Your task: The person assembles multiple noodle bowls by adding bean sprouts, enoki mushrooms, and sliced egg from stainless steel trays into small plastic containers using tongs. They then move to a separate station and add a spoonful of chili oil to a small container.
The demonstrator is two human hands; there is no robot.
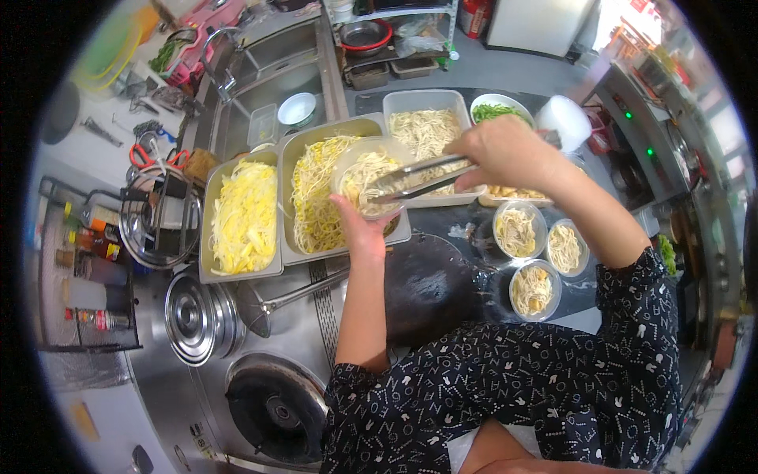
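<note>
My left hand [365, 229] grips a clear round plastic bowl [399, 150] from below, its thumb at the near rim. Pale strands and yellowish pieces [365, 178] lie inside. My right hand [505, 150] is closed around metal tongs [426, 164], whose tips reach into the bowl. Beneath the bowl is a deep metal tray of bean sprouts [320, 197]. Left of it sits a tray of cut yellow-white vegetables [245, 217]. Behind my right hand stands a tray of pale noodle-like strands [426, 130]. Three filled clear tubs [519, 231], [567, 248], [535, 291] stand to the right.
A white bowl of green vegetables [497, 107] and a white round container [564, 122] stand at the back right. Nearer are a black round surface [426, 288], a long-handled strainer [257, 310] and a stove burner [276, 407]. A sink [284, 83] lies at the far left.
</note>
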